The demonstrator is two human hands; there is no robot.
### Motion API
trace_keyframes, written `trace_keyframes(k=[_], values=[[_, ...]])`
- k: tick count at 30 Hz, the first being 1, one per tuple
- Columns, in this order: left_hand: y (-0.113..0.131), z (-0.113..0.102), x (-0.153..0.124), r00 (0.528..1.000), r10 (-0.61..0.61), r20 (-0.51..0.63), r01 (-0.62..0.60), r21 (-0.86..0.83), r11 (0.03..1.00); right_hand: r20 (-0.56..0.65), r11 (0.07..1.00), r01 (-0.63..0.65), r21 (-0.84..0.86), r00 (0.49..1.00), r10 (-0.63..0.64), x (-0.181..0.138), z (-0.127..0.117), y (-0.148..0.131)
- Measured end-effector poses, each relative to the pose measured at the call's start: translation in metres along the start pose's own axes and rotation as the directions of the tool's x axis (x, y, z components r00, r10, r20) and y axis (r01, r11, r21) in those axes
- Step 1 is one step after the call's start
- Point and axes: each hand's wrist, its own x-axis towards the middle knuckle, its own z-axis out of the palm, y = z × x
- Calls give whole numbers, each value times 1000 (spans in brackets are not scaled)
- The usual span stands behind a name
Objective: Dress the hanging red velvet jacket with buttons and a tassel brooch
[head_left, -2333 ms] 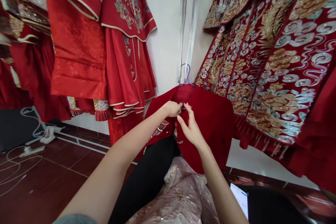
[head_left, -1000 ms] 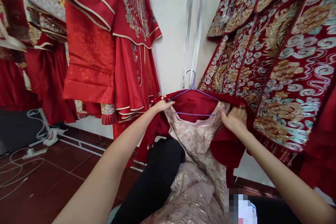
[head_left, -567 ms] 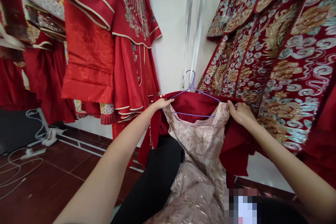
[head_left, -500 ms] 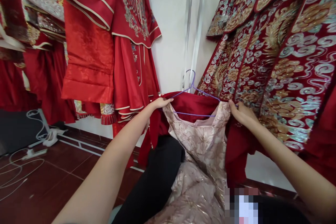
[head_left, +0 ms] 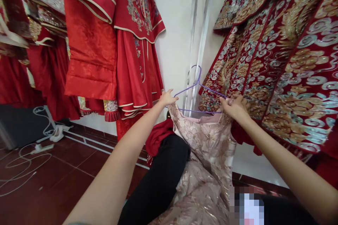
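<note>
A thin purple wire hanger (head_left: 198, 88) is held up in front of me with a pale pink embroidered dress (head_left: 208, 140) hanging from it down onto my lap. My left hand (head_left: 168, 97) is closed on the hanger's left end and the dress's shoulder. My right hand (head_left: 234, 107) is closed on the hanger's right end and the other shoulder. A dark red velvet jacket (head_left: 158, 135) lies slumped below the dress by my black-trousered leg (head_left: 161, 179).
Red satin garments (head_left: 105, 42) hang at the left and a heavily embroidered red robe (head_left: 280, 52) hangs close at the right. White wall and hanging straps (head_left: 200, 24) lie between them. White cables (head_left: 23, 158) trail over the dark red tiled floor. A blurred phone (head_left: 246, 209) rests at my lap.
The red jacket has slipped off the hanger and dropped below the pink dress. Both hands have risen a little with the hanger, which now shows bare above the dress.
</note>
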Motion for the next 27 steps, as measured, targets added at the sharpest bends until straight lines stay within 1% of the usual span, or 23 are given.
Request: trace_keyframes(k=[2,4,6,8,10,13,17,18,20,23,25,26,27], values=[[7,14,0,999,-27,26,27,26,999,-111,1000,13,17,994,-11,-9,9,-3],[9,24,-1,999,-41,22,40,58,998,-200,998,43,40,979,-34,-14,16,-3],[10,29,-3,999,-47,-17,48,90,995,-239,996,66,59,970,-50,-17,20,0],[9,29,-6,998,-50,-48,55,108,993,-235,993,86,79,970,-65,-18,20,3],[8,26,-9,996,-70,-64,77,118,990,-199,991,107,76,976,-90,-17,13,8],[5,18,-11,990,-105,-95,118,139,983,-110,993,114,0,987,-114,-14,-4,15],[-6,11,-10,989,-45,-143,70,179,981,-8,987,110,-120,994,-112,-7,-26,25],[-9,10,-9,987,-43,-154,70,175,982,6,984,116,-135,993,-117,-5,-30,27],[-14,7,-6,983,-83,-164,107,141,984,32,984,118,-134,993,-114,1,-34,32],[-23,0,3,971,-170,-169,181,53,982,65,995,70,-68,996,-65,11,-36,37],[-30,-6,10,958,-238,-162,237,-23,971,146,995,-55,87,988,41,16,-36,39],[-34,-10,14,949,-284,-139,276,-76,958,219,972,-143,187,971,101,17,-36,39],[-39,-13,18,937,-333,-103,319,-130,939,304,932,-232,278,942,144,18,-36,40]])
